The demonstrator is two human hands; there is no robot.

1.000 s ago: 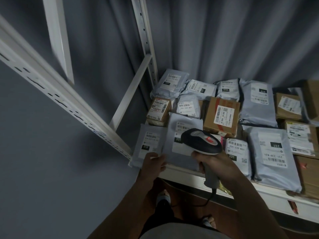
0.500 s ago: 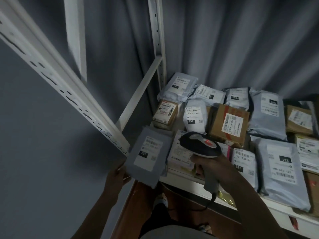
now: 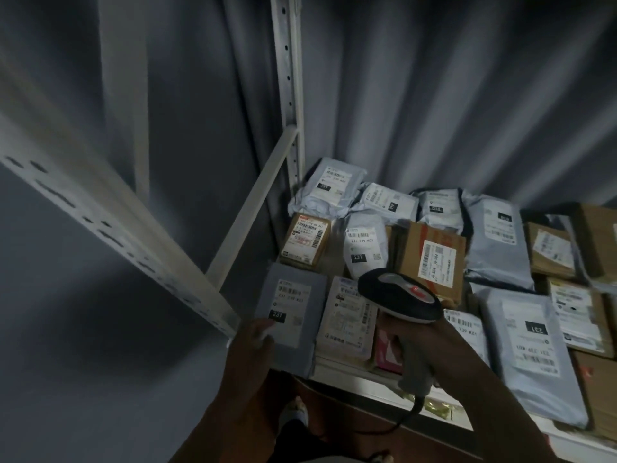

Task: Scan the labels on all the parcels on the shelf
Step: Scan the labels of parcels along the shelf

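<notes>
Grey plastic mailer (image 3: pixel 293 315), flat and rectangular with a white label marked 231, is lying at the shelf's (image 3: pixel 350 379) front left corner, lower centre of the frame. The left hand (image 3: pixel 253 342) is gripping its near edge, thumb on top. The right hand (image 3: pixel 424 342) is curling round a glossy black scanner (image 3: pixel 400 297), hovering beside it over cardboard boxes and crinkled poly bags.

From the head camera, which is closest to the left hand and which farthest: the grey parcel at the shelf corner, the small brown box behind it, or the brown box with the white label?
1. Grey parcel: the left hand holds its near edge at the shelf's front left corner.
2. Small brown box: just behind that parcel.
3. Brown box with the white label: farther right, beyond the scanner.
</notes>
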